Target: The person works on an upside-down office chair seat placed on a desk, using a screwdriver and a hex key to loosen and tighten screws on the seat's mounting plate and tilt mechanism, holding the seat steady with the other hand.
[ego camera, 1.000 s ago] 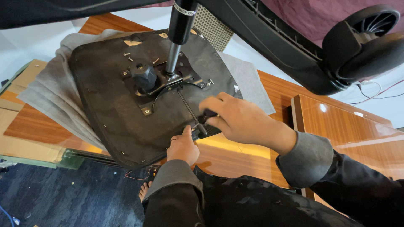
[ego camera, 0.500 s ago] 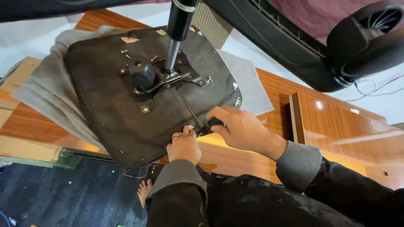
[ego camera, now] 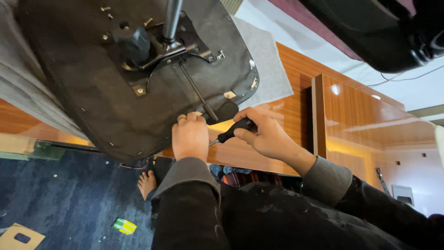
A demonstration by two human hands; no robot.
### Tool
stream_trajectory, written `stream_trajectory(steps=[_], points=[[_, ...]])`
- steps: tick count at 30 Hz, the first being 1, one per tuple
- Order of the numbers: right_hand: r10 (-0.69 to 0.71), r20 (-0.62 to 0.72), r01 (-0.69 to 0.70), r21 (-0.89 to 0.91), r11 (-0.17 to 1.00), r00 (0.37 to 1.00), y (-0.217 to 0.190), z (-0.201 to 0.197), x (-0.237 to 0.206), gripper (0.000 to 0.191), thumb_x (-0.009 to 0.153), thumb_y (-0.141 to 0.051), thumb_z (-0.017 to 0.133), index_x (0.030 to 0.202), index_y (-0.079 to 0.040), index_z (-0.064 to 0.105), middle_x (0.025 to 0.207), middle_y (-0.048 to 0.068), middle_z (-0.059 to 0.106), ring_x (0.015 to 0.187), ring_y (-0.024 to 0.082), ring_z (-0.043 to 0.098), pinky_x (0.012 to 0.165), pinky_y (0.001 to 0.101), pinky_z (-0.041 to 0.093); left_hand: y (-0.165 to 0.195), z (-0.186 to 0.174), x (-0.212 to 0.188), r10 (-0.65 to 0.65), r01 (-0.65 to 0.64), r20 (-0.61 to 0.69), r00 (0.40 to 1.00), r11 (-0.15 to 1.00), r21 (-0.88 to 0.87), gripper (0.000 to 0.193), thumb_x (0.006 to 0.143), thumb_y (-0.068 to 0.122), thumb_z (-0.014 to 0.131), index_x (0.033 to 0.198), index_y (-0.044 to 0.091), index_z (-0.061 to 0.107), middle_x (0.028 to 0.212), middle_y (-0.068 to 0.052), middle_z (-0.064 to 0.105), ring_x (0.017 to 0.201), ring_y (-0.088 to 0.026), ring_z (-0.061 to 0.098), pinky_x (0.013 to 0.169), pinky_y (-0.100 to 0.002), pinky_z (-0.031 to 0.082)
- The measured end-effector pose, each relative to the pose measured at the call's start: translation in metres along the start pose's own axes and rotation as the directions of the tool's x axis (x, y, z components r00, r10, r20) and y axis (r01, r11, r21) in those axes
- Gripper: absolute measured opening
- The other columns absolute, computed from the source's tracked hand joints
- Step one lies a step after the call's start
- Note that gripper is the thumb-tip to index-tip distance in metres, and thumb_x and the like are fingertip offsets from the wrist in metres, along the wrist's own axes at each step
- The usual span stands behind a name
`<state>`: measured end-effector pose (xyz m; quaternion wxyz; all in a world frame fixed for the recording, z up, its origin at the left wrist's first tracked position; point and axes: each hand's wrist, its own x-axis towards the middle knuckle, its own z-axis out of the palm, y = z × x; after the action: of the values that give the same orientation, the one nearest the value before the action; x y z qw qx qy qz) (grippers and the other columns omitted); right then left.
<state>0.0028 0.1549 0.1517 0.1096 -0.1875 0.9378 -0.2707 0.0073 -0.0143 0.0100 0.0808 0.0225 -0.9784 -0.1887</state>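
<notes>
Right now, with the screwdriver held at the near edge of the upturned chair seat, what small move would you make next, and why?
Probably ease the screwdriver tip a little further in under the left hand. The right hand grips its black handle, the shaft points toward the left hand at the chair seat edge, and the tip is hidden there, so I cannot tell whether it is seated.

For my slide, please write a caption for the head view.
Left hand steadies the seat base while right hand holds a screwdriver.
</notes>
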Motion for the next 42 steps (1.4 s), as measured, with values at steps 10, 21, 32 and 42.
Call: stream_trajectory(steps=[10, 21, 32, 42], points=[[0.475, 0.136, -0.432, 0.675, 0.598, 0.869, 0.018, 0.009, 0.006, 0.022, 0.093, -0.019, 0.071, 0.110, -0.007, 0.066, 0.073, 0.001, 0.058, 0.057, 0.009, 0.052, 0.058, 0.0305, 0.051, -0.014, 0.017, -0.008, -0.035, 0.033, -0.038, 0.999, 0.998, -0.050, 0.020, 0.092, 0.016, 0.064, 0.111, 0.014, 0.068, 0.098, -0.007, 0.066, 0.090, -0.028, 0.070, 0.073, -0.042, 0.058], [0.565, 0.270, -0.449, 0.870, 0.203, 0.779, -0.004, 0.036, 0.005, 0.023, 0.098, -0.039, 0.062, 0.091, -0.017, 0.059, 0.068, -0.003, 0.050, 0.059, 0.012, 0.046, 0.070, 0.0369, 0.046, -0.039, 0.001, -0.006, -0.517, 0.629, 0.377, 0.769, 0.506, -0.590, 0.023, 0.101, 0.029, 0.059, 0.113, 0.009, 0.060, 0.104, -0.022, 0.072, 0.101, -0.044, 0.068, 0.086, -0.054, 0.053], [0.596, 0.311, -0.427, 0.902, 0.059, 0.741, -0.009, 0.056, 0.002, 0.028, 0.099, -0.042, 0.060, 0.092, -0.014, 0.061, 0.069, 0.001, 0.055, 0.058, 0.014, 0.046, 0.069, 0.0361, 0.044, -0.071, -0.010, 0.046, -0.565, 0.548, 0.286, 0.774, 0.370, -0.751, 0.020, 0.088, 0.028, 0.071, 0.095, 0.009, 0.070, 0.092, -0.011, 0.077, 0.092, -0.032, 0.074, 0.084, -0.043, 0.055], [0.606, 0.329, -0.398, 0.917, -0.023, 0.724, -0.016, 0.064, -0.001, 0.030, 0.100, -0.041, 0.057, 0.094, -0.012, 0.061, 0.067, 0.003, 0.056, 0.056, 0.016, 0.046, 0.067, 0.0371, 0.045, -0.068, -0.027, 0.061, -0.517, 0.433, 0.207, 0.831, 0.367, -0.823, 0.020, 0.081, 0.024, 0.074, 0.094, 0.008, 0.073, 0.095, -0.008, 0.077, 0.090, -0.027, 0.073, 0.084, -0.040, 0.055]])
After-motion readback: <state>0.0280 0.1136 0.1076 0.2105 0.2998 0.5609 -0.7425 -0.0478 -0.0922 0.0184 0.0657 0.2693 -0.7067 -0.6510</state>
